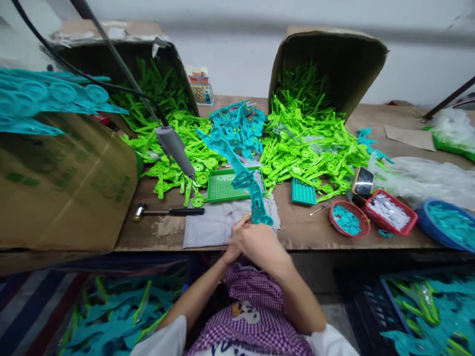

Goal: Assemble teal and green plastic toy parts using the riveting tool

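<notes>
A long teal plastic part (pixel 256 195), curved with a rounded fan-like end, rises from my hands at the table's front edge. My right hand (pixel 261 244) is closed around its lower end, palm turned down. Tucked against it, my left hand (pixel 234 244) has its fingers closed close to the same end; what they hold is mostly hidden by the right hand. Behind the part lies a green perforated tray (pixel 224 185) with small metal pieces at its right side. A grey cloth (pixel 208 230) is spread under the tray and hands.
A hammer (pixel 168 211) lies left of the cloth. An electric screwdriver (pixel 174 148) hangs above. Lime-green parts (pixel 311 148) spill from two cardboard boxes (pixel 367 54). Right are a teal tray (pixel 303 192), a red bowl (pixel 365 230), a red basket (pixel 408 227) and a blue basin (pixel 426 222).
</notes>
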Available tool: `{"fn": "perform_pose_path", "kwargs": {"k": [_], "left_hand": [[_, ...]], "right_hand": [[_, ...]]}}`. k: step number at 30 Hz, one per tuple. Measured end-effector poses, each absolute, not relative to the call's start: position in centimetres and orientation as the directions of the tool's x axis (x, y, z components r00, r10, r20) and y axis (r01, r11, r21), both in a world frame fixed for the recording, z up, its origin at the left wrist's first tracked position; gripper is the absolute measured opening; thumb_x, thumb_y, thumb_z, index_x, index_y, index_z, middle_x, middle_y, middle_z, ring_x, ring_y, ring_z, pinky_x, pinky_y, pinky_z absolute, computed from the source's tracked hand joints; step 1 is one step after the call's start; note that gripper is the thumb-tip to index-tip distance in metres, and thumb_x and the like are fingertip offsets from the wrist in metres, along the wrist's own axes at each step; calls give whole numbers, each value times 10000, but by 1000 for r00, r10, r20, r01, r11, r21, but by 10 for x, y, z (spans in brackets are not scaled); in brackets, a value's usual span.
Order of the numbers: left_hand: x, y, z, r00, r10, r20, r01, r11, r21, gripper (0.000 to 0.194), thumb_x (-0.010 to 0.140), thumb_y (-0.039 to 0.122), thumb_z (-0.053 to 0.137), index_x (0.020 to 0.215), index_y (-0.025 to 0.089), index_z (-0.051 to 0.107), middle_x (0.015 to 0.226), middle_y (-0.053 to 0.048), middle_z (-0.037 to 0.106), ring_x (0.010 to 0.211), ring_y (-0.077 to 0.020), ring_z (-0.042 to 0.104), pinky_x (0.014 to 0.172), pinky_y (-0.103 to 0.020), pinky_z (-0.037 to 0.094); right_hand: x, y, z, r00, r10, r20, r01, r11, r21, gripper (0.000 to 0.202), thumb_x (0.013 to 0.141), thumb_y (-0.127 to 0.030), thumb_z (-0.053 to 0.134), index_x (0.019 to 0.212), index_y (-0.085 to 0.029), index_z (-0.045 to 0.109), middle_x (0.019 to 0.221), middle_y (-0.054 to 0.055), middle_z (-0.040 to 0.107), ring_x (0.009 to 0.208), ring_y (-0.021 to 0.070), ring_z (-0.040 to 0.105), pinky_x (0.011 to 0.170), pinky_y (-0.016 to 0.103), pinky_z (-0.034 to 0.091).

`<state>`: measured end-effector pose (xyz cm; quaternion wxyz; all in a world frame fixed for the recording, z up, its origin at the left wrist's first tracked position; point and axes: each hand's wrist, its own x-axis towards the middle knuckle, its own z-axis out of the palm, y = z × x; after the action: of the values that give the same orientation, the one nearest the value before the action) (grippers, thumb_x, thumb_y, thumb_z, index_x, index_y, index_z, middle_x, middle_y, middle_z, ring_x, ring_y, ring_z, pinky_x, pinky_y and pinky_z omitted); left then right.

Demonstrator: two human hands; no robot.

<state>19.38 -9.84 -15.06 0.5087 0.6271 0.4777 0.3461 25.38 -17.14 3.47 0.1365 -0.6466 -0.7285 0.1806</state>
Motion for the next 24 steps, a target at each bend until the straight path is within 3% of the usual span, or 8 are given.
{"fn": "perform_pose_path", "kwargs": {"k": [2,6,10,12,16,19,21,24], "left_hand": [[191,-97,-149,339,939,-49,194,-19,981,289,774,204,610,1020,63,665,775,-29,662,648,-129,620,621,-210,543],[189,-96,-146,380,925,-9,-16,17,1000,344,692,263,704,1001,118,661,773,-44,678,640,-139,628,608,-240,535],[192,-105,-143,411,911,-8,-6,12,1000,393,721,332,689,1052,124,650,827,-66,688,675,-152,633,637,-268,542],[190,-112,-141,438,899,3,2,-5,1000,410,747,344,672,1092,124,645,882,-87,700,708,-165,647,664,-287,551],[151,-117,-136,636,772,1,75,-63,995,395,778,348,667,1137,183,672,1031,-110,711,828,-205,680,753,-334,559],[82,-108,-127,799,582,-152,262,-109,959,283,838,355,596,1058,229,723,898,-77,744,785,-209,693,706,-309,555],[38,-101,-115,754,610,-245,422,-163,892,224,810,362,618,922,228,758,815,-64,745,719,-214,692,665,-299,549],[20,-101,-88,425,893,-150,516,-104,850,267,785,414,643,905,199,746,885,-79,738,775,-228,687,713,-314,548]], "right_hand": [[283,-190,29,-63,996,-66,910,30,-413,224,875,-337,594,877,-151,719,766,138,714,682,223,664,642,307,464],[315,-200,6,-236,968,87,695,231,-681,239,888,-427,553,969,-263,706,880,35,723,784,178,664,686,265,468],[332,-170,-41,354,893,277,625,-6,-780,499,850,-490,560,1246,-186,572,1225,134,603,1056,224,592,858,336,472],[335,-155,-64,344,916,208,546,-15,-837,496,853,-505,539,1208,-162,590,1147,130,633,953,214,612,804,330,481],[333,-153,-89,316,944,95,399,-41,-916,417,898,-516,442,891,-161,662,719,22,634,643,157,548,627,269,432],[340,-166,-98,416,909,42,296,-91,-951,432,870,-541,469,896,-149,649,694,9,612,639,152,519,597,252,413],[347,-174,-106,457,890,6,247,-120,-962,454,853,-557,482,930,-140,644,716,13,617,661,156,520,613,253,423],[353,-177,-116,496,868,-19,226,-150,-962,487,838,-576,488,963,-130,637,739,17,616,671,157,513,630,257,432]]}}
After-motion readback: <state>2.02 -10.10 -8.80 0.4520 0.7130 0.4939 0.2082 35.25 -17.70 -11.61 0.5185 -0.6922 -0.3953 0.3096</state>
